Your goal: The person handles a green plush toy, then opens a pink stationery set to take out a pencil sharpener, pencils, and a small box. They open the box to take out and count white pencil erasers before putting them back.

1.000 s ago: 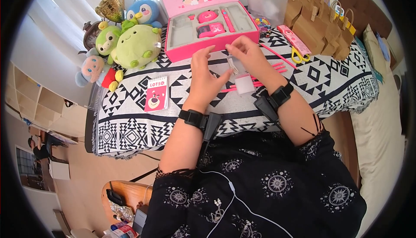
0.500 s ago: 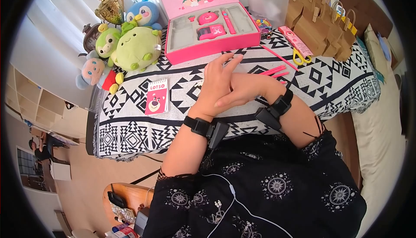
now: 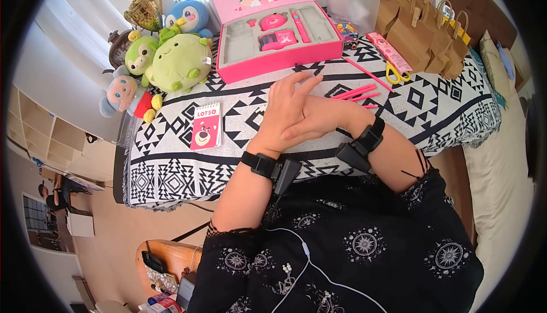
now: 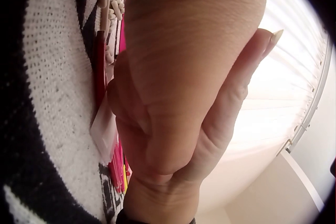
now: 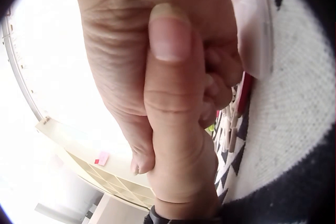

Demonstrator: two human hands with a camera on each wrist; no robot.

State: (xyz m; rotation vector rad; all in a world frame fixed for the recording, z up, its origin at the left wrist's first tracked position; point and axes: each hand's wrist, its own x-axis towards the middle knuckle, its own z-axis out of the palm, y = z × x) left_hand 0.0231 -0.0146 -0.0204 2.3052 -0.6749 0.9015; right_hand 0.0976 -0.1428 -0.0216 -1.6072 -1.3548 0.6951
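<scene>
Both hands are clasped together over the near middle of the cloth-covered table. The right hand (image 3: pixel 322 116) holds the left hand (image 3: pixel 283 105), its thumb (image 5: pixel 170 77) laid across it. The left hand's fingers point up and outward, fairly straight. Beneath the hands, a translucent plastic box (image 4: pixel 105 132) and several small pale sticks (image 4: pixel 114 6) show in the wrist views; the hands hide them in the head view. Pink sticks (image 3: pixel 359 92) lie just beyond the right hand. A LOTSO notepad (image 3: pixel 206 127) lies left of the hands.
An open pink box (image 3: pixel 279 65) with pink stationery stands behind the hands. Plush toys (image 3: pixel 179 62) sit at the back left. Yellow-handled scissors (image 3: pixel 397 75) lie at right, before brown paper bags (image 3: pixel 419 39). A small side table (image 3: pixel 171 250) stands at lower left.
A second ago the hands were apart above the plastic box and small pale sticks. They came together by half a second ago and have stayed clasped since.
</scene>
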